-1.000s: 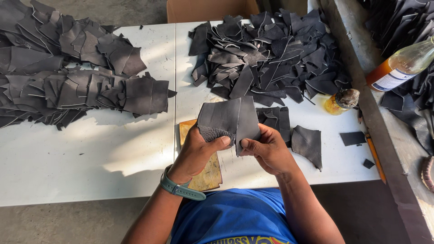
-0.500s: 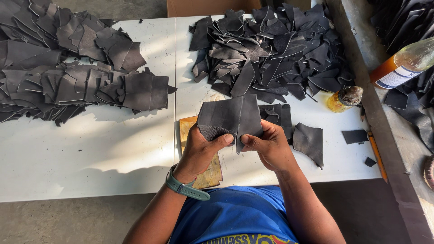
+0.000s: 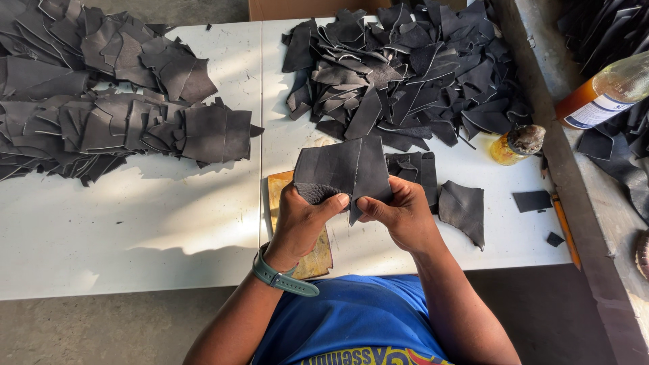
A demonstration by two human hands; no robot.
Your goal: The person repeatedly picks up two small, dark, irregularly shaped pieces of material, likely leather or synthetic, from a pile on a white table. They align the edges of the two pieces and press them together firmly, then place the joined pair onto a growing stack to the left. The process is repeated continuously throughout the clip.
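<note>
Both hands lifted slightly, left hand (image 3: 301, 216), right hand (image 3: 402, 215) pinching dark grainy leather piece (image 3: 345, 169)

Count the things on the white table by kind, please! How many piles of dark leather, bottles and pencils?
Piles of cut dark grey leather pieces: 2
Small amber glass bottle with a grimy cap: 1
Orange pencil at the table's right edge: 1
Total: 4
</note>
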